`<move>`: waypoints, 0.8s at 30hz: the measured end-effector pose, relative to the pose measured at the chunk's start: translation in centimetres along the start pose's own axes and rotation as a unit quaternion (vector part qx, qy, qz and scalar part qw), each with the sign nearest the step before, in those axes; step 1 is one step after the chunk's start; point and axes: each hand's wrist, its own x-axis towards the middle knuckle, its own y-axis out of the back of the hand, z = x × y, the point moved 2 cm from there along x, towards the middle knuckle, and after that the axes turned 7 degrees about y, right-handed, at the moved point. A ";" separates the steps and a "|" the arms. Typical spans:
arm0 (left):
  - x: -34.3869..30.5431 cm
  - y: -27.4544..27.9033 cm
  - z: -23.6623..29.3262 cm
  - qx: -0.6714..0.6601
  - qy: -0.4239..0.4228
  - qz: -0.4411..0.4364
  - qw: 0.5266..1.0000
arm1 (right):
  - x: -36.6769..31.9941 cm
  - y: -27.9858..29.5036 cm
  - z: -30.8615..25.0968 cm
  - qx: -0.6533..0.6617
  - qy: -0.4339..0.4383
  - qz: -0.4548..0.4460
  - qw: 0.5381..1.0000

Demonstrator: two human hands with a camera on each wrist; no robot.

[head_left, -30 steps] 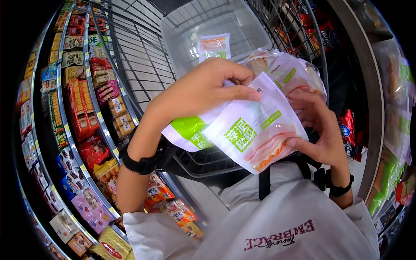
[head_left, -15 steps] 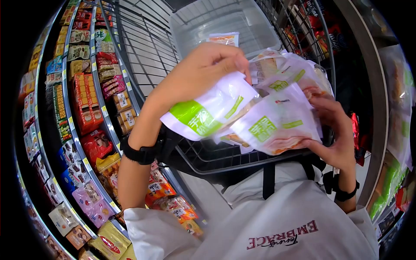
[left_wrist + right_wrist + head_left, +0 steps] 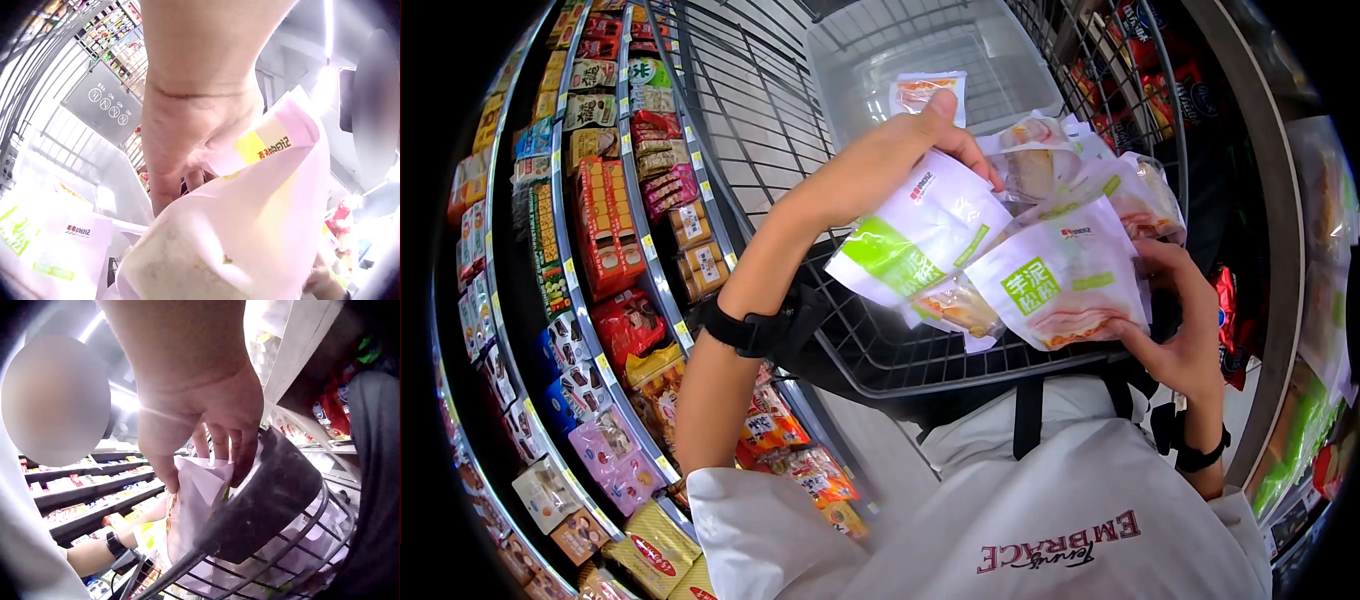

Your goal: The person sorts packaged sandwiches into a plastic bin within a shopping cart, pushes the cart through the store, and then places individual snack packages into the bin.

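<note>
Head view: right hand pinches white-and-green plastic packet by dark-grey wire cart's near rim; left hand's finger closure unclear. Likely light, soft, crushable: grip edges.

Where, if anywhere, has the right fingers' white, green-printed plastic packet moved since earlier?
Yes: in the head view, the packet moved up, clear of the dark wire cart's near rim.

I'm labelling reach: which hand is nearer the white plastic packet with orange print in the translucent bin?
Left hand: in the head view it overlaps the packet; the right hand lies lower, farther right.
</note>
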 end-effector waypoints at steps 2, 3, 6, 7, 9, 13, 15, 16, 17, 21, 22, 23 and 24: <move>0.1 -0.2 -0.6 -0.129 0.064 -0.013 0.989 | -0.1 0.1 0.1 -0.005 0.005 -0.004 1.000; 0.0 -0.1 -0.6 -0.129 0.064 -0.013 0.989 | -0.2 0.1 0.2 -0.011 0.011 -0.008 1.000; -0.5 0.3 -0.9 -0.210 0.058 -0.059 0.974 | -0.3 0.0 0.5 0.001 -0.001 -0.004 1.000; -0.6 0.7 -1.1 -0.194 0.022 -0.079 0.978 | -0.3 0.0 0.5 0.002 -0.001 -0.004 1.000; -1.4 1.3 -1.1 -0.177 -0.013 -0.099 0.979 | -0.2 -0.1 0.5 -0.003 -0.005 0.001 1.000; -4.6 0.1 0.6 -0.100 0.031 -0.106 0.989 | -0.3 -0.1 0.7 0.005 -0.020 0.014 1.000; -5.9 -0.5 0.7 0.010 0.043 -0.075 0.996 | -0.1 0.0 0.6 -0.010 -0.030 -0.008 0.999; -6.4 -1.4 0.7 0.043 0.063 -0.005 0.997 | -0.1 0.0 0.8 -0.010 -0.033 -0.008 0.999; -7.0 -1.6 0.3 0.069 0.079 -0.011 0.994 | 0.0 -0.1 0.9 -0.017 -0.019 0.001 1.000; -9.1 -2.1 0.4 0.169 0.030 0.092 0.981 | 0.2 -0.4 0.9 -0.021 -0.026 0.007 0.999; -9.4 -2.0 0.2 0.174 -0.024 0.154 0.972 | 0.2 -0.4 0.9 -0.020 -0.027 0.005 0.999; -9.5 -2.1 -1.0 0.149 -0.059 0.123 0.979 | 0.3 -0.5 0.9 -0.020 -0.026 0.009 0.999; -9.5 -3.2 -0.5 0.132 -0.046 0.105 0.985 | 0.3 -0.5 0.9 -0.021 -0.025 0.011 0.999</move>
